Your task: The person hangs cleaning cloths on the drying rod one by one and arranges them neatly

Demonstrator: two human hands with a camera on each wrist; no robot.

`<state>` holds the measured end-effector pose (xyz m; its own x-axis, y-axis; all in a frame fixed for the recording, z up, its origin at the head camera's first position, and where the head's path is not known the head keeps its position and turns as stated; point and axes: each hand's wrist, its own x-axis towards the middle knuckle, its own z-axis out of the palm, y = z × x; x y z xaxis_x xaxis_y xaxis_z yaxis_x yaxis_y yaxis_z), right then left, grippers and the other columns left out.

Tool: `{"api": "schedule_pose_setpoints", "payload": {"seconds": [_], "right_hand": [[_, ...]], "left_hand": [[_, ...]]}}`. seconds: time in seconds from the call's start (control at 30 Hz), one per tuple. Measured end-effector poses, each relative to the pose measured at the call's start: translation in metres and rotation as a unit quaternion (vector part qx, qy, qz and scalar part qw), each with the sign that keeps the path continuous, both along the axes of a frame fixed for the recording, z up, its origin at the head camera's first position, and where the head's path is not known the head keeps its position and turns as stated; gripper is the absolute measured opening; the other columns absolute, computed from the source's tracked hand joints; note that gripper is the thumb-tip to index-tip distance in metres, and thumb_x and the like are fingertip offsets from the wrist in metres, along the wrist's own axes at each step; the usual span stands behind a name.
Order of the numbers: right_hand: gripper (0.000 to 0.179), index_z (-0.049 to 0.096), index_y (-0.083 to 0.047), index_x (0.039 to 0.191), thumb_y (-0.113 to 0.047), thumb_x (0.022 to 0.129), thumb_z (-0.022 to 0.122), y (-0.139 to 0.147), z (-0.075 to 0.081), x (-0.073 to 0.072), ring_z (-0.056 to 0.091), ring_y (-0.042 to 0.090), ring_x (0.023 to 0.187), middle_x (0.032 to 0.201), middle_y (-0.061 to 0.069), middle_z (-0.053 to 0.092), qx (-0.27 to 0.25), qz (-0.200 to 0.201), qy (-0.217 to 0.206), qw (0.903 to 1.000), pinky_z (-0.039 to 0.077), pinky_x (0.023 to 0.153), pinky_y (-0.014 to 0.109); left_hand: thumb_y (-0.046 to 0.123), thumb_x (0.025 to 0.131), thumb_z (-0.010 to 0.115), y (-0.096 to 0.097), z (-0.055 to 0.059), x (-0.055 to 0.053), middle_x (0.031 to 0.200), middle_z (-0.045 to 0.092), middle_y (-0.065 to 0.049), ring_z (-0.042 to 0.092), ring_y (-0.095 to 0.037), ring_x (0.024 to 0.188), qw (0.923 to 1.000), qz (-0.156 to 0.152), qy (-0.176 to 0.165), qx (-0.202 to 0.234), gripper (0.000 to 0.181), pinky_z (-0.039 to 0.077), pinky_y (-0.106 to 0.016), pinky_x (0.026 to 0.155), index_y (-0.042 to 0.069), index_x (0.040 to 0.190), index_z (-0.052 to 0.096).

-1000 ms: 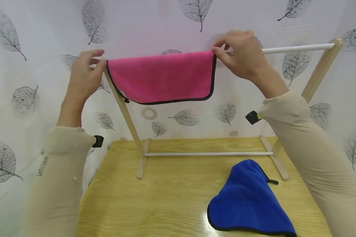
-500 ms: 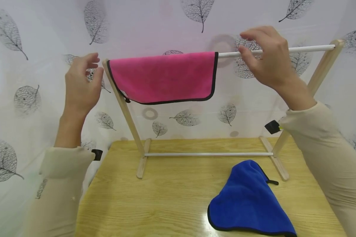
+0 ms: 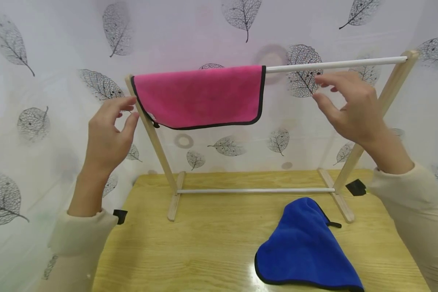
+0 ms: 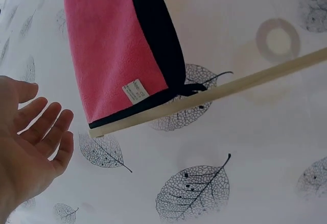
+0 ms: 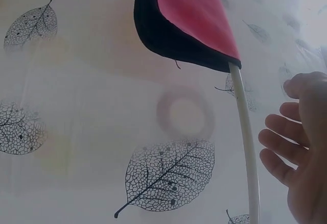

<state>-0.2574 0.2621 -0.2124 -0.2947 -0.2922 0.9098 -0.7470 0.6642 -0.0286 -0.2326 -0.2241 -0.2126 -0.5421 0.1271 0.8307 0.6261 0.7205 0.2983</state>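
A pink towel [image 3: 200,97] with black edging hangs folded over the left part of the rack's white top rod [image 3: 335,65]. Its label [image 4: 135,91] and black loop show in the left wrist view. My left hand [image 3: 111,134], fingers loosely bent and holding nothing, is beside the rack's left wooden post [image 3: 154,142]. Just below the top rod, toward the right post [image 3: 394,89], my right hand [image 3: 353,107] hangs loosely curved with nothing in it. A blue towel [image 3: 308,247] with black edging lies rumpled on the table.
The rack's lower white rod [image 3: 255,190] joins two wooden feet standing on the wood-grain table [image 3: 189,251]. Behind it hangs a pale curtain [image 3: 233,150] printed with dark leaves.
Both hands have let go of the pink towel's top corners. The right has moved right and down; the left has lowered. The pink towel stays on the rod, and the blue one has not moved.
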Motion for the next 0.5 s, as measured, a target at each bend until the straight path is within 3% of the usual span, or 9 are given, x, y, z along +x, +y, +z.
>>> {"api": "schedule_pose_setpoints", "payload": {"seconds": [0.37, 0.5], "right_hand": [[0.036, 0.068, 0.009, 0.123, -0.017, 0.098, 0.07, 0.017, -0.035, 0.02, 0.062, 0.041, 0.103, 0.12, 0.025, 0.069, 0.03, 0.012, -0.052, 0.9981, 0.037, 0.096, 0.008], [0.052, 0.069, 0.009, 0.122, -0.039, 0.104, 0.062, 0.023, -0.048, 0.023, 0.062, 0.038, 0.099, 0.119, 0.025, 0.07, 0.032, 0.017, -0.054, 0.9979, 0.037, 0.092, 0.007]], "left_hand": [[-0.008, 0.095, 0.066, 0.01, -0.03, 0.013, 0.119, 0.068, -0.021, 0.062, -0.029, 0.111, 0.9992, -0.036, -0.011, -0.011, 0.035, 0.042, -0.026, 0.093, -0.005, 0.13, 0.067], [-0.007, 0.095, 0.066, 0.013, -0.042, 0.015, 0.119, 0.068, -0.02, 0.062, -0.029, 0.111, 0.9989, -0.043, -0.012, -0.014, 0.035, 0.044, -0.029, 0.095, -0.005, 0.13, 0.067]]}}
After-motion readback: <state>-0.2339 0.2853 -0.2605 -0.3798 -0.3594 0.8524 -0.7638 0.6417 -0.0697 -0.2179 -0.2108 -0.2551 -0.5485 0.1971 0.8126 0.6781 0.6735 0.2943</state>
